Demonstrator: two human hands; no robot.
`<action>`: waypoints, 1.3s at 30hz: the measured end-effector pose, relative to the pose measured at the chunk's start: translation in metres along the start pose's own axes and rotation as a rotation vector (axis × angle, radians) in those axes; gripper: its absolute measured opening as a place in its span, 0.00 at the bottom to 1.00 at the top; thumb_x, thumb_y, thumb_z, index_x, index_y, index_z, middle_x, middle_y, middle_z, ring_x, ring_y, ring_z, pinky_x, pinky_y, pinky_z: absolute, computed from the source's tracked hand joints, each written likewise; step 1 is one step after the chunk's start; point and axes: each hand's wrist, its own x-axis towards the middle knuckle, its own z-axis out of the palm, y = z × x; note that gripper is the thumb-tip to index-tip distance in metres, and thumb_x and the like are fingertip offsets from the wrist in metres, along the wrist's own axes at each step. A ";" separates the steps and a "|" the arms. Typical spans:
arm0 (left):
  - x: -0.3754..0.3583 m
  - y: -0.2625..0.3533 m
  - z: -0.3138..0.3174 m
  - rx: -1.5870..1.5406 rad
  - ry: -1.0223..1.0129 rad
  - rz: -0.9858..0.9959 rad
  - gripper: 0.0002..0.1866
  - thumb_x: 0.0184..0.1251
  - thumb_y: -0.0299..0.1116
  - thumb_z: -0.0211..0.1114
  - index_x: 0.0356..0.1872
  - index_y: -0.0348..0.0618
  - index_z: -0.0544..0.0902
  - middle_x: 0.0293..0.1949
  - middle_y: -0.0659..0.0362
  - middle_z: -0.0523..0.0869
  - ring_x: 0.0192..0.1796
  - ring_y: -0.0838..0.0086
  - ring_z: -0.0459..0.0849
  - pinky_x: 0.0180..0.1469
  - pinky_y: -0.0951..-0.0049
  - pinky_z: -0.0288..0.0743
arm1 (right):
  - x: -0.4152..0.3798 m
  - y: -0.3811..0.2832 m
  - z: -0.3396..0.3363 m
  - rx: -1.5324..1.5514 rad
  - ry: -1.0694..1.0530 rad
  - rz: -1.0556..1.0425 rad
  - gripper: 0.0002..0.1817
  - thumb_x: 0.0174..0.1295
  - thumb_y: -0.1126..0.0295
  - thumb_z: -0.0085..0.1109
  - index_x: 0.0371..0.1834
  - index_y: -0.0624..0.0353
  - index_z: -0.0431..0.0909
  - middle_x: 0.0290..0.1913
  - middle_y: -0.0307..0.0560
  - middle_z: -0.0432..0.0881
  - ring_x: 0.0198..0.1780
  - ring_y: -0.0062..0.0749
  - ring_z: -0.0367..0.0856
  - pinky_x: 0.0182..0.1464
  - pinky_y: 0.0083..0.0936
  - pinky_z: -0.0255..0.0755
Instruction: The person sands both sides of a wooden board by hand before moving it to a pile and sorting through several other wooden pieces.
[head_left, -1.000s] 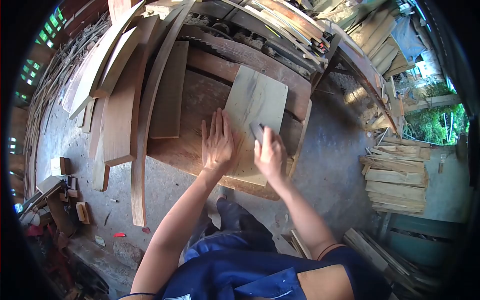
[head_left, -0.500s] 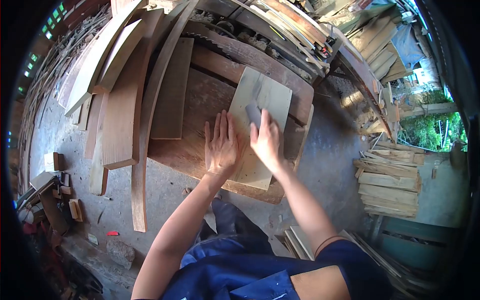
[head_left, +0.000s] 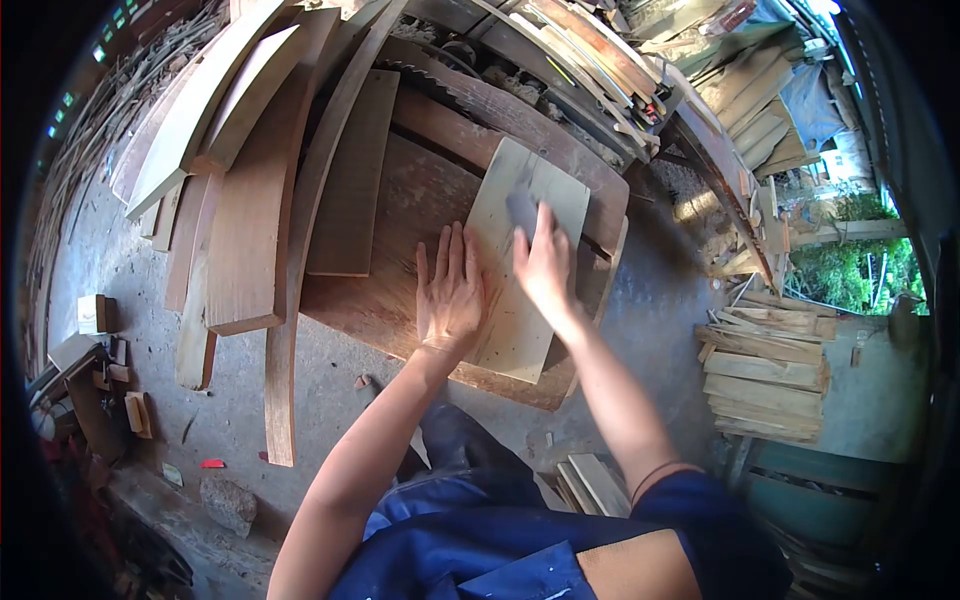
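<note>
A pale rectangular wooden board [head_left: 510,300] lies on a worn wooden bench top [head_left: 350,305]. My left hand [head_left: 452,290] rests flat at the board's left edge, fingers stretched out and pointing away from me. My right hand [head_left: 545,262] is closed around a flat grey scraper [head_left: 522,210], its blade against the upper part of the board. The fingers hide the scraper's near end. Small dark specks dot the board's surface.
Several long planks [head_left: 250,240] lean over the bench's left side. A toothed saw blade [head_left: 435,85] shows behind them. Stacked boards [head_left: 765,375] stand at right, and more timber [head_left: 590,60] lies beyond the bench. Wood offcuts [head_left: 95,315] sit on the concrete floor.
My right hand has slid the scraper slightly farther up the board. The dark smear ahead of it shows much less now. My left hand stays flat at the board's edge.
</note>
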 end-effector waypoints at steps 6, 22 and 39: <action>-0.004 0.002 0.001 0.018 0.003 0.006 0.33 0.75 0.43 0.48 0.74 0.33 0.57 0.74 0.44 0.62 0.78 0.57 0.57 0.78 0.46 0.46 | 0.122 0.052 0.041 -0.043 -0.085 0.308 0.25 0.63 0.69 0.58 0.60 0.70 0.65 0.46 0.74 0.80 0.47 0.67 0.81 0.50 0.52 0.75; -0.052 -0.028 -0.031 -0.134 -0.047 0.067 0.44 0.68 0.55 0.57 0.76 0.36 0.54 0.74 0.52 0.66 0.77 0.64 0.60 0.78 0.45 0.40 | -0.034 -0.058 -0.026 -0.038 -0.153 0.068 0.26 0.62 0.70 0.60 0.61 0.69 0.64 0.51 0.64 0.78 0.48 0.59 0.80 0.48 0.48 0.78; -0.047 -0.028 -0.029 -0.121 -0.044 0.040 0.42 0.68 0.53 0.56 0.76 0.40 0.56 0.74 0.55 0.66 0.77 0.67 0.61 0.80 0.49 0.39 | 0.001 -0.054 0.004 0.025 -0.129 -0.044 0.30 0.63 0.71 0.59 0.67 0.64 0.61 0.49 0.65 0.78 0.52 0.59 0.79 0.47 0.49 0.78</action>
